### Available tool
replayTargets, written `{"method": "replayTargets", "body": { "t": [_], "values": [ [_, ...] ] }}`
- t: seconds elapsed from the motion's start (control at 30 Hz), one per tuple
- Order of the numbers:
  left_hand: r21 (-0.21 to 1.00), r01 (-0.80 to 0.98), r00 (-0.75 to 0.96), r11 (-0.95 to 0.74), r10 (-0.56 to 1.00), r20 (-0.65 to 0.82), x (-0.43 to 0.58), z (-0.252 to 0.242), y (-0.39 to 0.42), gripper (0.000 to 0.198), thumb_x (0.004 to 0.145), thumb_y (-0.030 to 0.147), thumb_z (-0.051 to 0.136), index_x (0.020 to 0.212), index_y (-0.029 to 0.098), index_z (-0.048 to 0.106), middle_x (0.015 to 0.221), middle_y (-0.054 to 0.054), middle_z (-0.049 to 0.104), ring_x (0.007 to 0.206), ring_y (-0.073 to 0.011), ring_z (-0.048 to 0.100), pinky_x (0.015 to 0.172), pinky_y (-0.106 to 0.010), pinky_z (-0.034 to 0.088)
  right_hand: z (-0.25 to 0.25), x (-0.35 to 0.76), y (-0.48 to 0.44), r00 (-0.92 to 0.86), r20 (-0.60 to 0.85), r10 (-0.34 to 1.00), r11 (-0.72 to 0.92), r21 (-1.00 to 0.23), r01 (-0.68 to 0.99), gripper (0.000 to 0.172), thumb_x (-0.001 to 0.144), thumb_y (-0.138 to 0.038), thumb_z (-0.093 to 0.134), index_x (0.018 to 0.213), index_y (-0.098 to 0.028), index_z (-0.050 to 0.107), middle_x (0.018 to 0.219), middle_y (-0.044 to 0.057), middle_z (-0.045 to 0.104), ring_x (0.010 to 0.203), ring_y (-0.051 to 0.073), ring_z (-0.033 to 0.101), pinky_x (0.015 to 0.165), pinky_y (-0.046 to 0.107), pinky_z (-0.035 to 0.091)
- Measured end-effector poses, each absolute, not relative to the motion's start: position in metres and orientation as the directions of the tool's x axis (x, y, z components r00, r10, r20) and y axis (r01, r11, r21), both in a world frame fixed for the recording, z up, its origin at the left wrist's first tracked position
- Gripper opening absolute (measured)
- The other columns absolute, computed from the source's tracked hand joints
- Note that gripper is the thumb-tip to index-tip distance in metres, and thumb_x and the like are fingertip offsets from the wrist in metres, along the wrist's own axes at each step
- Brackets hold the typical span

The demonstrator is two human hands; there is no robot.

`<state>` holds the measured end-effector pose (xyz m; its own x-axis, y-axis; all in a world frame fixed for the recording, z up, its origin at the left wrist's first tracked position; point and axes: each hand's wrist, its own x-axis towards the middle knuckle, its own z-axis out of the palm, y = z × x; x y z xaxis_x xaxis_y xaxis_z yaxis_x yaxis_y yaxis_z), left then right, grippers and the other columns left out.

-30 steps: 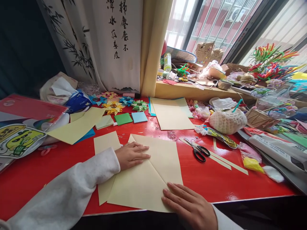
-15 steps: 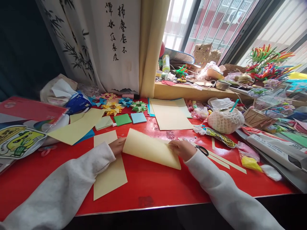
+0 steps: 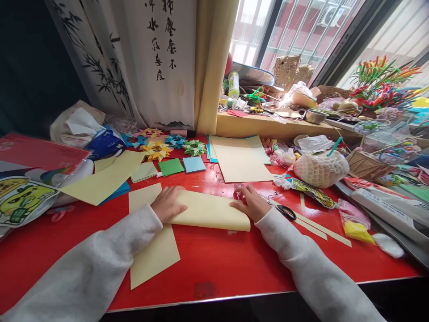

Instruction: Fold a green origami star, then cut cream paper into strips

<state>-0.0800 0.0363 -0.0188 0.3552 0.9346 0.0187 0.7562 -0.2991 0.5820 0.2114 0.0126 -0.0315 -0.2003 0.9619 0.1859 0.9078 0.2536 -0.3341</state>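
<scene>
A pale yellow sheet (image 3: 211, 211) lies folded over on the red table, its rounded fold toward the near edge. My left hand (image 3: 168, 205) rests on the sheet's left end with fingers spread. At the right end, my right hand (image 3: 250, 203) touches the sheet with its fingers apart and bent. Beneath my left wrist, another pale yellow sheet (image 3: 156, 259) lies flat. Black-handled scissors (image 3: 287, 212) lie just right of my right hand, beside narrow paper strips (image 3: 325, 230).
Behind the hands are green squares (image 3: 170, 167), blue squares (image 3: 194, 164), folded paper stars (image 3: 156, 151) and a large cream sheet (image 3: 243, 158). Packets and a net-wrapped round object (image 3: 321, 169) crowd the right. A plastic pouch (image 3: 27, 201) lies left, and the table's front edge (image 3: 201, 300) is near.
The raised, curled sheet has come down onto the table, folded over. My left hand has moved onto its top with fingers spread, and my right hand's fingers have opened.
</scene>
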Motion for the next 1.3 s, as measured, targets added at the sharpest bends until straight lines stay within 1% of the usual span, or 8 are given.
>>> {"method": "replayTargets", "body": {
  "t": [0.1, 0.23, 0.57, 0.73, 0.87, 0.97, 1.07, 1.3],
  "values": [
    [0.410, 0.845, 0.356, -0.343, 0.933, 0.047, -0.082, -0.020, 0.037, 0.058, 0.066, 0.048, 0.052, 0.116, 0.020, 0.043, 0.111, -0.009, 0.045, 0.106, -0.0307, 0.037, 0.089, -0.045, 0.028, -0.030, 0.212, 0.011, -0.208, 0.161, 0.965, 0.256, -0.389, 0.885, 0.050, 0.069, -0.052, 0.055, 0.102, -0.015, 0.050, 0.095, 0.010, 0.048, 0.076, 0.018, 0.053, 0.071, 0.033, 0.043],
    [0.334, 0.894, 0.337, -0.300, 0.940, -0.058, -0.083, -0.015, 0.037, 0.067, 0.064, 0.052, 0.052, 0.121, 0.019, 0.039, 0.111, -0.009, 0.043, 0.104, -0.0290, 0.035, 0.089, -0.043, 0.027, -0.024, 0.213, 0.008, -0.270, 0.055, 0.961, 0.263, -0.474, 0.840, 0.053, 0.065, -0.058, 0.054, 0.096, -0.016, 0.051, 0.083, 0.007, 0.051, 0.070, 0.017, 0.051, 0.063, 0.030, 0.042],
    [0.372, 0.884, 0.350, -0.284, 0.929, -0.123, -0.085, -0.008, 0.038, 0.043, 0.059, 0.050, 0.057, 0.088, 0.020, 0.049, 0.099, -0.005, 0.045, 0.095, -0.0242, 0.039, 0.083, -0.038, 0.029, -0.025, 0.208, 0.002, -0.348, 0.027, 0.937, 0.328, -0.410, 0.851, 0.042, 0.053, -0.051, 0.068, 0.074, -0.017, 0.053, 0.079, 0.005, 0.049, 0.072, 0.018, 0.046, 0.065, 0.032, 0.040],
    [0.418, 0.857, 0.387, -0.302, 0.912, -0.137, -0.086, -0.007, 0.040, 0.047, 0.062, 0.047, 0.056, 0.101, 0.021, 0.047, 0.093, -0.003, 0.048, 0.091, -0.0224, 0.041, 0.081, -0.038, 0.029, -0.025, 0.206, 0.001, -0.331, 0.024, 0.943, 0.314, -0.387, 0.867, 0.038, 0.053, -0.047, 0.070, 0.067, -0.017, 0.050, 0.076, 0.005, 0.048, 0.071, 0.018, 0.044, 0.063, 0.031, 0.038],
    [0.406, 0.861, 0.378, -0.308, 0.920, -0.103, -0.088, -0.006, 0.041, 0.037, 0.061, 0.048, 0.057, 0.087, 0.021, 0.054, 0.088, -0.003, 0.047, 0.089, -0.0235, 0.041, 0.080, -0.038, 0.030, -0.025, 0.202, -0.001, -0.349, 0.062, 0.935, 0.332, -0.498, 0.801, 0.031, 0.061, -0.038, 0.066, 0.059, -0.019, 0.041, 0.068, 0.001, 0.046, 0.063, 0.014, 0.040, 0.057, 0.028, 0.034],
    [0.481, 0.819, 0.383, -0.314, 0.923, -0.050, -0.090, -0.008, 0.043, 0.030, 0.061, 0.046, 0.057, 0.075, 0.020, 0.053, 0.086, -0.003, 0.049, 0.086, -0.0221, 0.044, 0.078, -0.037, 0.032, -0.023, 0.199, -0.002, -0.262, 0.075, 0.962, 0.231, -0.736, 0.636, 0.026, 0.068, -0.029, 0.058, 0.060, -0.020, 0.035, 0.057, -0.004, 0.039, 0.052, 0.010, 0.035, 0.049, 0.023, 0.029],
    [0.666, 0.703, 0.379, -0.249, 0.924, -0.054, -0.092, -0.011, 0.045, 0.035, 0.062, 0.046, 0.058, 0.085, 0.020, 0.051, 0.084, -0.001, 0.051, 0.078, -0.0184, 0.048, 0.072, -0.032, 0.037, -0.018, 0.199, -0.004, -0.146, 0.059, 0.988, 0.109, -0.926, 0.361, 0.026, 0.067, -0.032, 0.059, 0.064, -0.021, 0.036, 0.056, -0.006, 0.040, 0.047, 0.008, 0.037, 0.044, 0.021, 0.029],
    [0.933, 0.352, 0.250, -0.080, 0.968, -0.011, -0.085, -0.002, 0.041, 0.030, 0.060, 0.044, 0.063, 0.072, 0.018, 0.056, 0.066, 0.001, 0.054, 0.062, -0.0134, 0.050, 0.055, -0.024, 0.039, -0.011, 0.204, -0.001, -0.074, -0.054, 0.996, -0.061, -0.994, -0.094, 0.029, 0.059, -0.033, 0.070, 0.080, -0.021, 0.053, 0.071, -0.001, 0.060, 0.067, 0.014, 0.057, 0.060, 0.027, 0.046]
  ]
}}
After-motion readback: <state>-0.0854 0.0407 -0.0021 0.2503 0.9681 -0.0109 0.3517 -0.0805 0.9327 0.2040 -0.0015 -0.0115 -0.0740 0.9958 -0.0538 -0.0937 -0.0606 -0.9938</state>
